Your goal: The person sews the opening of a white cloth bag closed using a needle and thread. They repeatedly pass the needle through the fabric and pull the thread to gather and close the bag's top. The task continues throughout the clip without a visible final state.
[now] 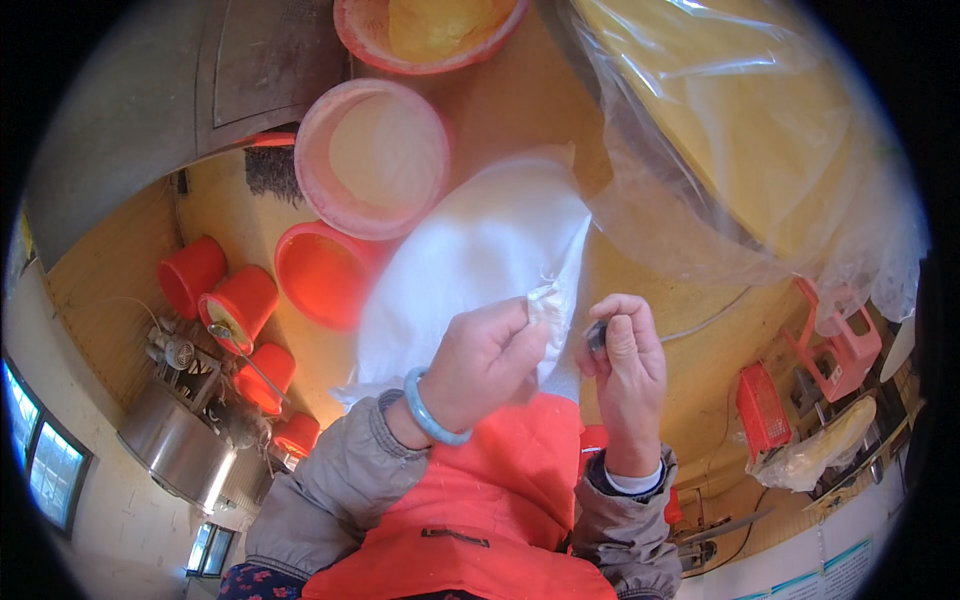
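Observation:
A large white woven sack (450, 245) lies in front of me, with its near corner bunched up. My left hand (485, 355), a pale blue bangle on its wrist, is closed around that gathered corner (546, 300). Just to the right and apart from the sack, my right hand (630, 360) is raised with its fingers curled. Between its thumb and fingers sits a small dark object (597, 337), too small to tell its kind. Part of it is hidden by the fingers.
Beyond the sack stand a tub of pale powder (375, 112) and a red tub with yellow contents (370, 45). A red bucket (318, 275) is left of the sack. Clear plastic sheeting (730, 130) covers a yellow surface at right. A pink stool (845, 350) and red basket (762, 408) stand farther right.

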